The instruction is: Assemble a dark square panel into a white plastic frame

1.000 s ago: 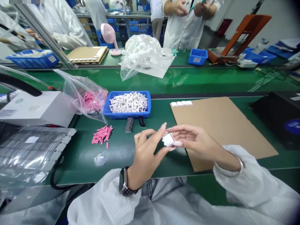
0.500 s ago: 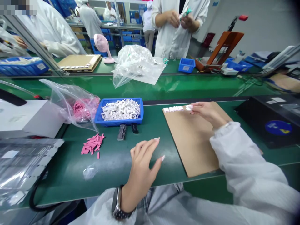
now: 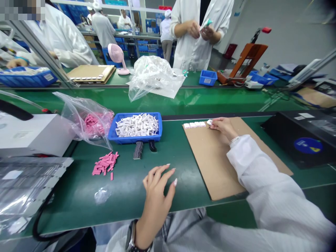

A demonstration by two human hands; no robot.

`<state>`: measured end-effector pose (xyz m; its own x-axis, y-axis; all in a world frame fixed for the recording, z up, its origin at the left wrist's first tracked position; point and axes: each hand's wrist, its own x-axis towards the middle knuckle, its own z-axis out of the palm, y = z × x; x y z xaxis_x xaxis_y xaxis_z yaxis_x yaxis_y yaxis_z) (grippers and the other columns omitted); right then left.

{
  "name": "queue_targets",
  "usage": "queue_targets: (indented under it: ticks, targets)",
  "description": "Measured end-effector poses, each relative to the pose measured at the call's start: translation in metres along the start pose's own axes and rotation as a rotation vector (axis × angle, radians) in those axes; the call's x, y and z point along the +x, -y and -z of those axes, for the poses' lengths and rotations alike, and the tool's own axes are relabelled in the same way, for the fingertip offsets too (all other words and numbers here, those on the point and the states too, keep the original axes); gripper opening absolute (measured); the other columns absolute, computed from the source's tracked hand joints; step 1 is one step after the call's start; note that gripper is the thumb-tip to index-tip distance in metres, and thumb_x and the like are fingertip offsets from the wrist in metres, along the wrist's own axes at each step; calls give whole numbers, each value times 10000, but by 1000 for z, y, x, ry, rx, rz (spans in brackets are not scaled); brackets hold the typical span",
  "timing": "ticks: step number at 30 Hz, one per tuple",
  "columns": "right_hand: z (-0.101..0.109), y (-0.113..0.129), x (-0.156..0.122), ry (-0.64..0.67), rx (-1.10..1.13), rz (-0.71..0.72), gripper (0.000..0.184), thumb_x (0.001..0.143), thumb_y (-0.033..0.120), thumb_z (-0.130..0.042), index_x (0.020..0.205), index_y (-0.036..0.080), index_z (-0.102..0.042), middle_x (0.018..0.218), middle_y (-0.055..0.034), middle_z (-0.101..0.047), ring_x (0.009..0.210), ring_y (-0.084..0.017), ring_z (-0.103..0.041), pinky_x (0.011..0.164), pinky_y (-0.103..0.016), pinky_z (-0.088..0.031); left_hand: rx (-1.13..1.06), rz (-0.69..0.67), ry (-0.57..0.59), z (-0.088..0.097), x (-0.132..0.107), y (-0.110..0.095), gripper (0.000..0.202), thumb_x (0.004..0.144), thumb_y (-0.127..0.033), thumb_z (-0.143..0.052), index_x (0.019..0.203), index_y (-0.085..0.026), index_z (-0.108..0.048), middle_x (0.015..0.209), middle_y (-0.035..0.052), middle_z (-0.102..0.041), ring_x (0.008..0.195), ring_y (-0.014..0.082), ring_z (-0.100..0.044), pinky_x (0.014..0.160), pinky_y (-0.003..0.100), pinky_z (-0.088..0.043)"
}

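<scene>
My right hand [image 3: 223,127] rests on a brown cardboard sheet [image 3: 217,171], its fingertips pinching a small white plastic part [image 3: 209,122]. That part sits at the end of a short row of matching white parts [image 3: 194,125]. My left hand [image 3: 157,196] hangs open over the green bench, holding nothing, with a watch on the wrist. The nearest things to it are a loose clear plastic scrap [image 3: 102,196] and a scatter of small pink pieces [image 3: 105,163].
A blue tray [image 3: 135,139] of white parts stands beyond my left hand, beside a clear bag of pink pieces [image 3: 97,124]. A white machine [image 3: 31,134] and a foil sheet [image 3: 26,182] lie left; a black case [image 3: 307,138] lies right. A co-worker [image 3: 196,35] stands across the bench.
My hands have parted from holding the white part together. My right hand has carried it to the row on the cardboard, and my left hand has dropped open toward the bench.
</scene>
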<state>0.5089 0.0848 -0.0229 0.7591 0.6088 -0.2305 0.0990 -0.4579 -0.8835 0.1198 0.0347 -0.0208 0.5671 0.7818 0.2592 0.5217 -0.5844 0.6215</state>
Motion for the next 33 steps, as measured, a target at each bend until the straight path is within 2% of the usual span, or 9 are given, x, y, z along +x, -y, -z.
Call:
queue_targets:
  ticks: [5, 11, 14, 19, 25, 28, 33]
  targets:
    - [-1, 1, 6, 12, -185, 10, 209, 916, 298, -584, 992, 105, -606, 883, -30, -626, 704, -101, -605, 614, -245, -534, -8, 26, -19, 0, -1, 2, 265, 887, -198, -500, 1105, -264, -636, 1230, 71, -640, 1154, 256, -505, 923, 468, -366]
    - [-9, -2, 16, -68, -365, 82, 205, 913, 307, -587, 975, 114, -612, 889, -26, -633, 731, -111, -614, 648, -268, -541, -22, 42, -40, 0, -6, 6, 269, 892, -205, -485, 1109, -261, -633, 1232, 67, -637, 1164, 263, -499, 928, 486, -356]
    - [-10, -5, 21, -116, -398, 129, 204, 908, 308, -593, 980, 118, -618, 933, -34, -637, 794, -132, -623, 700, -298, -548, -36, 69, -47, 1, -8, 10, 281, 889, -202, -479, 1112, -268, -636, 1234, 62, -637, 1170, 265, -498, 938, 500, -352]
    - [-15, -12, 26, -195, -361, 206, 239, 919, 332, -575, 1023, 119, -608, 942, -39, -639, 783, -130, -627, 693, -299, -551, -61, 125, -43, 4, -12, 18, 295, 887, -209, -469, 1115, -274, -643, 1242, 60, -635, 1178, 268, -497, 946, 515, -356]
    - [-23, -18, 23, -253, -424, 239, 246, 918, 340, -574, 1029, 123, -610, 964, -45, -643, 820, -141, -631, 740, -328, -549, -80, 169, -27, 3, -17, 26, 287, 881, -231, -483, 1103, -282, -657, 1245, 60, -638, 1184, 274, -495, 961, 529, -361]
    - [-22, -19, 18, -260, -494, 270, 246, 911, 349, -582, 1009, 126, -618, 983, -50, -642, 866, -156, -627, 789, -357, -538, -82, 178, -62, 4, -17, 28, 278, 883, -229, -485, 1090, -281, -662, 1228, 68, -646, 1177, 272, -502, 965, 532, -363]
    - [-20, -21, 8, -280, -593, 311, 251, 904, 359, -587, 1004, 131, -620, 1011, -56, -637, 926, -174, -616, 839, -388, -518, -104, 180, -43, 3, -18, 27, 281, 868, -211, -505, 1088, -276, -666, 1216, 76, -653, 1160, 277, -525, 941, 536, -391]
